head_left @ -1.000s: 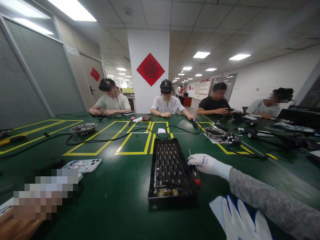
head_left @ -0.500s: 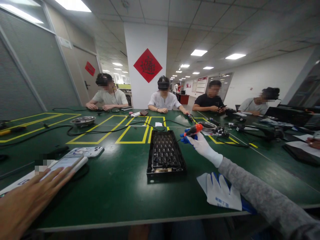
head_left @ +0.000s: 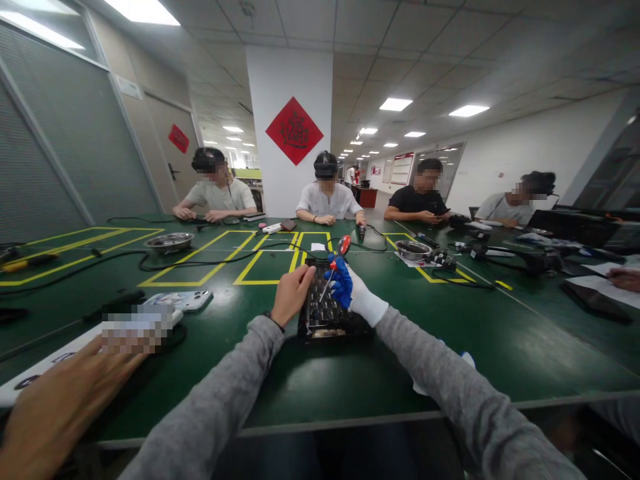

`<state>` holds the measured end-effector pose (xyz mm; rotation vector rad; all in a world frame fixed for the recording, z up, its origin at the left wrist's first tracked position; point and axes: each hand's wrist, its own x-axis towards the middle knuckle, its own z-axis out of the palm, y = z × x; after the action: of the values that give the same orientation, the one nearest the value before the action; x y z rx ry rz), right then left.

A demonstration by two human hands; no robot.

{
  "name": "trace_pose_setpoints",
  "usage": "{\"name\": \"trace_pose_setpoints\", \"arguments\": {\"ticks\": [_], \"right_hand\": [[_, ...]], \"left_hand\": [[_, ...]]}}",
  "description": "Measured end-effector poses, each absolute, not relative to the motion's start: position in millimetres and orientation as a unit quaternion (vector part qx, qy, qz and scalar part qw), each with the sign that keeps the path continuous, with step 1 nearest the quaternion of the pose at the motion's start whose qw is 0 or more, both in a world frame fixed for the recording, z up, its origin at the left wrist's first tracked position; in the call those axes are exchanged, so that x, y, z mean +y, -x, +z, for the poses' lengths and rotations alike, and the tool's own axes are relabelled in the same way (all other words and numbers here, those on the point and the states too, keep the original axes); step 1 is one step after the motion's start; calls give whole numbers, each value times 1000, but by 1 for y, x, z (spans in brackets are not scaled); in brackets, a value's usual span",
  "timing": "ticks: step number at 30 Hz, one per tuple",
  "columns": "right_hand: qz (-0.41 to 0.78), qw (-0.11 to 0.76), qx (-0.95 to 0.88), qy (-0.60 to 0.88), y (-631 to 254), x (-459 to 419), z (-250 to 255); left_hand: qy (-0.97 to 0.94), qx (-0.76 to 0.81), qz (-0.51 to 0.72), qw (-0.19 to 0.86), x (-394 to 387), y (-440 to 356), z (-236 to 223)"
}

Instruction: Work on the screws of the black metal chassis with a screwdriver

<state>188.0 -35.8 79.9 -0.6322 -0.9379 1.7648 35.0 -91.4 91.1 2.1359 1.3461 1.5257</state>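
Note:
A shallow black case, with a patterned, metallic-looking inside, lies on the green table before me. My bare left hand is closed at its left edge, the thumb toward the far end. In a white glove with blue coating, my right hand grips a red-handled screwdriver above the case. The screwdriver tilts, its shaft slanting down to the left over the inside; whether the tip touches anything I cannot tell. A second glove lies mostly hidden behind my right forearm.
At the left, another person's hand rests over a white device, with a phone beyond. Steel bowls and black cables stand farther off among yellow tape outlines. Several people sit across the table.
My left hand has come into view and taken the left side of the case. My right hand has moved left with the screwdriver, from beside the case to over it.

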Motion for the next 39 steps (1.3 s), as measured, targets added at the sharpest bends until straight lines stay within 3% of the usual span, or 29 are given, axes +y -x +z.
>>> {"name": "trace_pose_setpoints", "arguments": {"ticks": [5, 12, 18, 25, 32, 39], "right_hand": [[708, 535, -426, 175, -180, -41, 68], [744, 492, -420, 168, -185, -44, 66], [714, 491, -457, 198, -183, -53, 59], [679, 525, -469, 207, -184, -48, 60], [671, 537, -456, 232, -192, -40, 60], [652, 543, -465, 255, -190, -47, 61]], "left_hand": [[-800, 373, 395, 256, -64, -27, 56], [-785, 361, 374, 336, -67, -23, 44], [-706, 443, 521, 184, -50, -20, 31], [-647, 494, 478, 329, -14, -23, 3], [-659, 476, 492, 311, 0, -30, -2], [-713, 383, 515, 281, -37, -31, 19]]}}
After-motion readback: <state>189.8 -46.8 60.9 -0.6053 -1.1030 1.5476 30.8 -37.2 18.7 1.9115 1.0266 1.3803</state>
